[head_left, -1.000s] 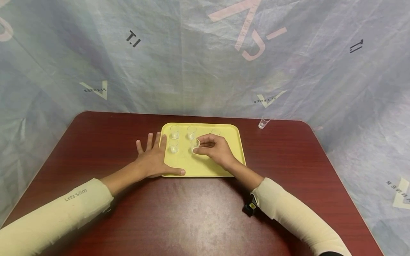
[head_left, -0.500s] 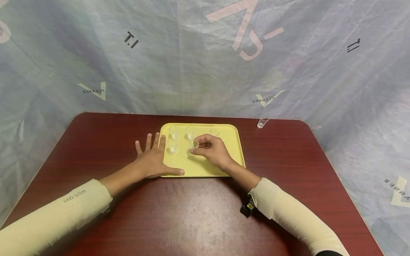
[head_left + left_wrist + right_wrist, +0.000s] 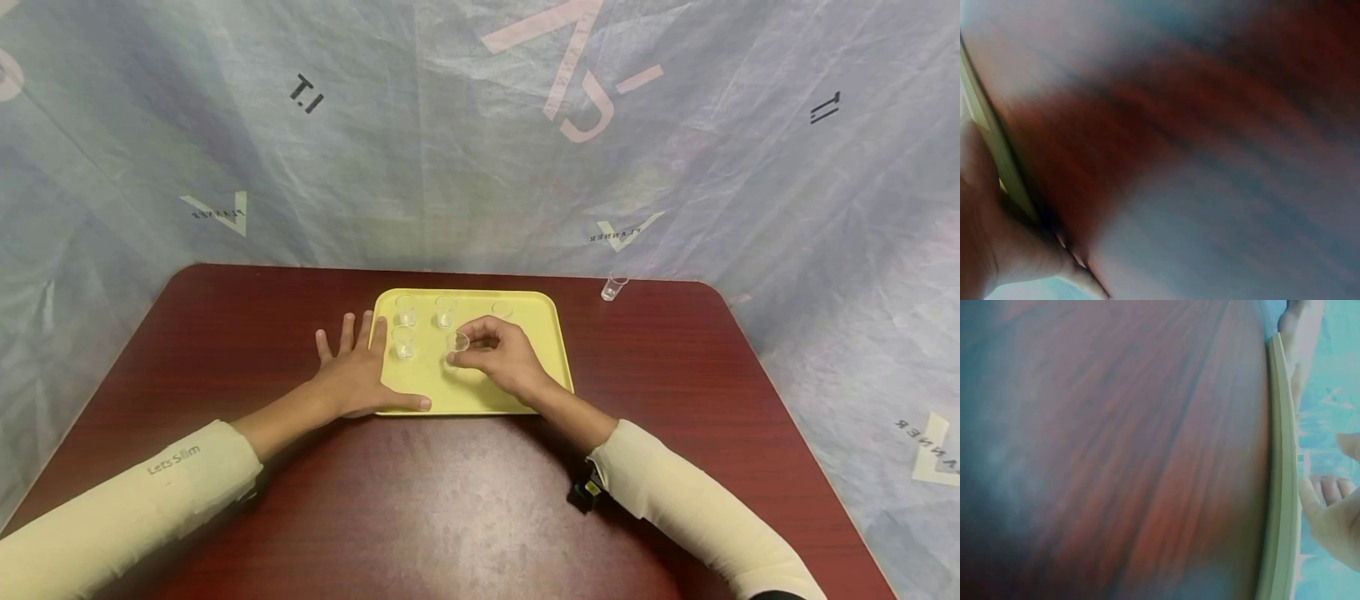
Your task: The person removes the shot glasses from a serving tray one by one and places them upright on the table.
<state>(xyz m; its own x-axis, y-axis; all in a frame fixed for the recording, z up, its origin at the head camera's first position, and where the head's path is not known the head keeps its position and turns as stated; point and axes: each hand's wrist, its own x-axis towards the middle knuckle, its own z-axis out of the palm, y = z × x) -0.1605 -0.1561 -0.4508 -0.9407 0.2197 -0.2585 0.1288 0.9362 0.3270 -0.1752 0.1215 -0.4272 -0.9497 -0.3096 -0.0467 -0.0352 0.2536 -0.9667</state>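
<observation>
My right hand [image 3: 498, 354] pinches a small clear shot glass [image 3: 457, 341] between thumb and fingertips, over the middle of a yellow tray [image 3: 480, 398]. The thumb covers part of its base, so I cannot tell whether it touches the tray. With fingers spread, my left hand [image 3: 352, 375] lies across the tray's left edge, its thumb along the front rim. Similar glasses stand on the tray: two at the back left [image 3: 406, 311], [image 3: 446, 312], one in front of them [image 3: 403, 342]. Another glass [image 3: 502, 309] is partly hidden behind my right hand.
One more clear glass [image 3: 613, 288] stands off the tray, near the back right of the dark red table [image 3: 465, 508]. A printed grey sheet [image 3: 420, 150] hangs behind the table. Mostly table surface [image 3: 1210, 156] fills the left wrist view.
My right hand and the pinched glass have shifted very slightly, the glass ending a little to the right relative to the other glasses. My left hand keeps its place on the tray.
</observation>
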